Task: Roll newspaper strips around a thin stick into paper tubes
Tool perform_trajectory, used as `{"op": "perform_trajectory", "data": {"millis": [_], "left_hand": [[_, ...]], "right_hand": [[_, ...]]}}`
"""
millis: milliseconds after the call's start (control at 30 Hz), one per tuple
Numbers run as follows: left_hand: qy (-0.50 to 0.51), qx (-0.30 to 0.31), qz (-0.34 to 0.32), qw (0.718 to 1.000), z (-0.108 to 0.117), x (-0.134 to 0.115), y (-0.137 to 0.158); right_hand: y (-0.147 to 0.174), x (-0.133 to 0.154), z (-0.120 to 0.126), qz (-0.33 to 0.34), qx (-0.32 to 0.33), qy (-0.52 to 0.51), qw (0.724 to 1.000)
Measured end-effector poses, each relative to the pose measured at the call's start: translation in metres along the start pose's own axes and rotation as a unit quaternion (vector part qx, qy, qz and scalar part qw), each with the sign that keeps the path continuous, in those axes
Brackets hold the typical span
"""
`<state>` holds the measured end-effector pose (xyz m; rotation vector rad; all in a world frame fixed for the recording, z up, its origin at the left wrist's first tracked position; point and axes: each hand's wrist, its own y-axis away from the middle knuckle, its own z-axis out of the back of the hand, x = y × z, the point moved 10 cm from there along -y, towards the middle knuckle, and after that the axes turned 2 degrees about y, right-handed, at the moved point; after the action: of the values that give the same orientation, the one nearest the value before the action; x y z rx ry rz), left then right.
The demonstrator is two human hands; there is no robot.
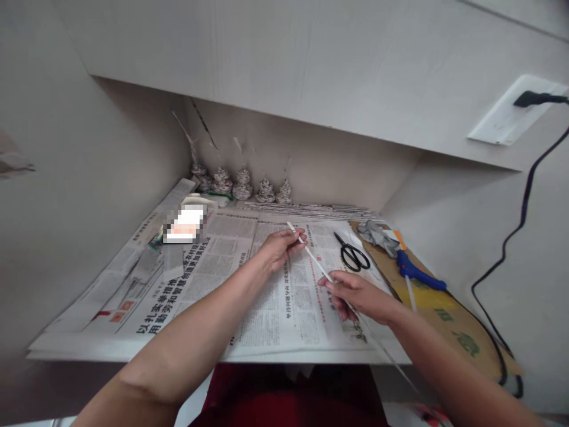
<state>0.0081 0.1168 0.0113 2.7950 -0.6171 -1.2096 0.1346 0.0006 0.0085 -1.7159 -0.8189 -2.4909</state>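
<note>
A thin white rolled paper stick (316, 261) slants between my two hands over the newspaper. Near its upper end, the fingers of my left hand (284, 246) pinch it. My right hand (353, 292) grips it lower down, thumb on top. Past the right hand, a long thin length trails down beyond the table's front edge. Newspaper sheets (213, 284) lie under both hands. Black-handled scissors (353, 255) rest just right of the hands, blades pointing to the back left.
Several coiled woven-paper pieces (242, 184) stand along the back wall, beside a bundle of thin paper sticks (320, 212). A blue glue gun (418, 271) and a crumpled grey cloth (377, 236) lie on cardboard (438, 320) at right. A black cord (524, 207) hangs from the wall socket (507, 115).
</note>
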Motion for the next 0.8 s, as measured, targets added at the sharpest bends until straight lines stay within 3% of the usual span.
{"op": "perform_trajectory", "data": {"millis": [100, 167, 267, 367, 467, 633, 800], "left_hand": [[0.008, 0.004, 0.008, 1.0, -0.001, 0.002, 0.001], [0.007, 0.012, 0.016, 1.0, -0.005, 0.006, 0.003], [0.003, 0.017, 0.027, 0.999, -0.01, 0.013, 0.007], [-0.001, 0.02, 0.043, 0.999, -0.014, 0.022, 0.01], [-0.005, 0.027, 0.046, 0.999, -0.017, 0.027, 0.012], [-0.022, 0.036, 0.04, 0.998, -0.017, 0.031, 0.011], [-0.036, 0.031, 0.054, 0.997, -0.016, 0.039, 0.01]], "right_hand": [[0.009, -0.004, 0.002, -0.021, 0.029, 0.018, 0.999], [0.01, 0.002, 0.008, 0.002, 0.018, 0.038, 0.999], [0.002, 0.028, 0.032, 0.089, -0.093, 0.093, 0.987], [-0.006, 0.067, 0.05, 0.197, -0.222, 0.16, 0.941], [-0.02, 0.093, 0.051, 0.256, -0.289, 0.203, 0.9], [-0.045, 0.1, 0.047, 0.237, -0.343, 0.271, 0.868], [-0.054, 0.09, 0.05, 0.223, -0.332, 0.269, 0.876]]}}
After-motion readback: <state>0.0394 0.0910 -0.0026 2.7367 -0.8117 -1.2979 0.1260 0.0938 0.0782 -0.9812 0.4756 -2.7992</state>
